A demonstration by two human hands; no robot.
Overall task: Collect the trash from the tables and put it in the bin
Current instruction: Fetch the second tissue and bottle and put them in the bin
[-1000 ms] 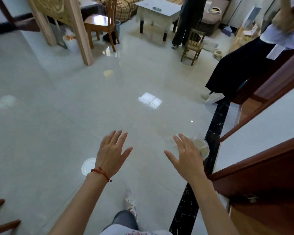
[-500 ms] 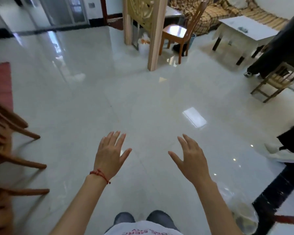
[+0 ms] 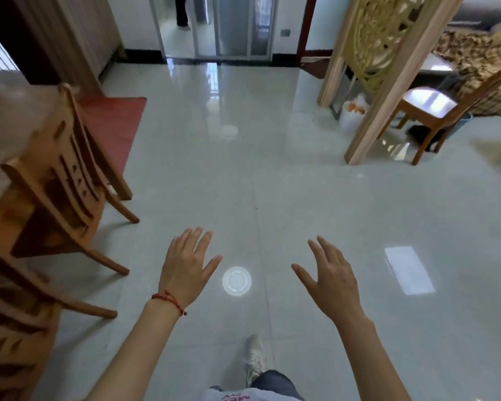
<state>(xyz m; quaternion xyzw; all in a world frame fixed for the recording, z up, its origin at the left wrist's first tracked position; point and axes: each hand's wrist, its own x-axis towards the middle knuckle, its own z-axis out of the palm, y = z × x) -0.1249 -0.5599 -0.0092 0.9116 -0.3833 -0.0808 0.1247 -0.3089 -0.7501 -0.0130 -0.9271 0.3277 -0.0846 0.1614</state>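
Both of my hands hover palm down over the glossy grey floor, fingers spread, holding nothing. My left hand wears a red string bracelet at the wrist; my right hand is level with it. A white-lined bin or bag with orange scraps inside stands at the far right, by the foot of a carved wooden screen. The corner of a table shows at the left edge. I see no trash on it from here.
Wooden chairs crowd the left side beside the table, with a red mat beyond them. Another chair stands behind the screen at right. A round white light reflection lies on the floor between my hands. A doorway is straight ahead.
The view has swung left: the dark doorstep, the clear plastic item on the floor and the standing person have left the frame, and the table and chairs have come in. Both hands stay open.
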